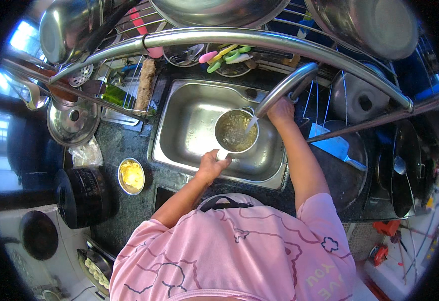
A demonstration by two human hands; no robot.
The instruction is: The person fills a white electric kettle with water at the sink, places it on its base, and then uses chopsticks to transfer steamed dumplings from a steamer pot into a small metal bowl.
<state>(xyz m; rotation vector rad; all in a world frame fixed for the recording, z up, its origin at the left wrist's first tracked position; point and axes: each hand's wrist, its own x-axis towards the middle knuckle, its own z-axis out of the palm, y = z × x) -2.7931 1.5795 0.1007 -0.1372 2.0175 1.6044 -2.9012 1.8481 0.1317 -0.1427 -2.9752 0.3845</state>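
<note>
My left hand [212, 167] grips the light-coloured handle of a small saucepan [236, 130] held over the stainless steel sink [196, 124]. Water runs from the curved metal faucet [287, 88] into the pan, where the liquid looks bubbly and yellowish. My right hand [280, 111] is at the base of the faucet, behind its spout. The spout and rack partly hide the fingers, so whether they close on the tap handle does not show.
A metal bowl of yellow food [131, 176] stands left of the sink, near a black rice cooker [85, 197]. A steel dish-rack rail [234, 34] arches over the sink's far side. A cleaver [332, 143] lies on a round board [340, 184] at right.
</note>
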